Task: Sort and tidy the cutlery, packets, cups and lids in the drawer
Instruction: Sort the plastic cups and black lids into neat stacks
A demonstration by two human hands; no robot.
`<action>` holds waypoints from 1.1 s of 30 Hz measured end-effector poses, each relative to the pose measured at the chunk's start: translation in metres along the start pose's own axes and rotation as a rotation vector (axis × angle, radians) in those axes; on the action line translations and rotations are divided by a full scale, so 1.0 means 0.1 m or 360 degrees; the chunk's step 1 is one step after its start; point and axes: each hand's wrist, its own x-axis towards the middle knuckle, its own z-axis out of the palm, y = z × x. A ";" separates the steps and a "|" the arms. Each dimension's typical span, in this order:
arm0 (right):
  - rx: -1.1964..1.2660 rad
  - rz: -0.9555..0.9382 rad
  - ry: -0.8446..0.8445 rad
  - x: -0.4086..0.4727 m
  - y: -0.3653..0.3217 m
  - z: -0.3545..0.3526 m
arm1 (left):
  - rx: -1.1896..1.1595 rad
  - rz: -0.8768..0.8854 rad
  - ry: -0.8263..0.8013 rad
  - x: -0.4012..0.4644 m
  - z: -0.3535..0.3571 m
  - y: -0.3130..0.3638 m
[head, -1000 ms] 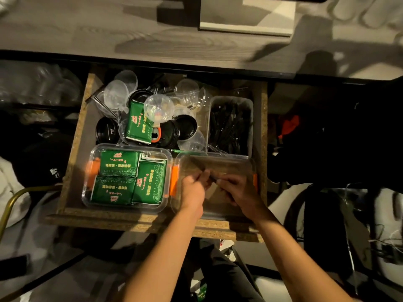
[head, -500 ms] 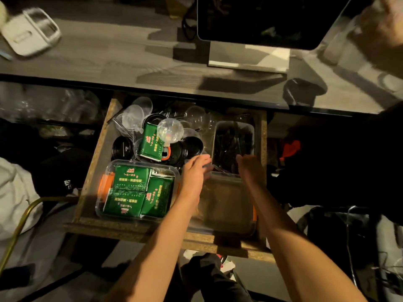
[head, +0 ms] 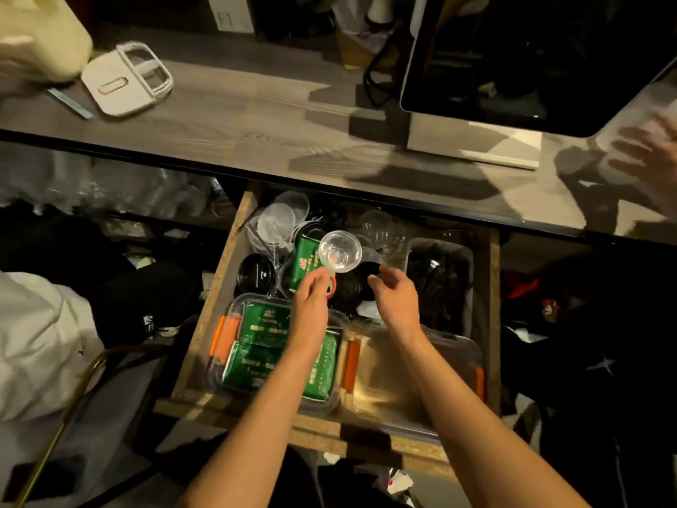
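Fingers of the left hand (head: pixel 311 291) are curled together at the lower rim of a clear plastic cup (head: pixel 340 251), which appears to be pinched there — the grip itself is partly hidden by the knuckles. The cup is seen mouth-up above a leaning green packet (head: pixel 306 261) in the back part of the open drawer (head: pixel 216 287). Fingers of the right hand (head: pixel 397 291) are loosely bent and slightly apart, hovering over black lids (head: pixel 256 275) with nothing held.

More clear cups (head: pixel 278 221) are piled at the drawer's back left. Black cutlery is gathered in a clear tub (head: pixel 439 273) at the back right. Green packets are laid flat in a clear container with orange clips (head: pixel 227 339) at the front left — a second such container (head: pixel 414 372) sits just beside it on the right, nothing clearly visible in it. A monitor (head: pixel 531 60) stands on the desk (head: pixel 256 119) above.
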 end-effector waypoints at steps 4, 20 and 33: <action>-0.0167 0.0032 -0.0030 0.25 -0.14 0.30 | 0.0085 0.0019 -0.0033 0.31 -0.18 0.07; -0.0166 0.0015 0.0234 -0.14 -0.12 0.99 | 0.0723 -0.0152 -0.0086 0.94 -0.52 0.04; -0.0096 0.0169 -0.0009 -0.11 -0.14 1.05 | 0.0439 -0.0022 0.0061 0.79 -0.72 0.12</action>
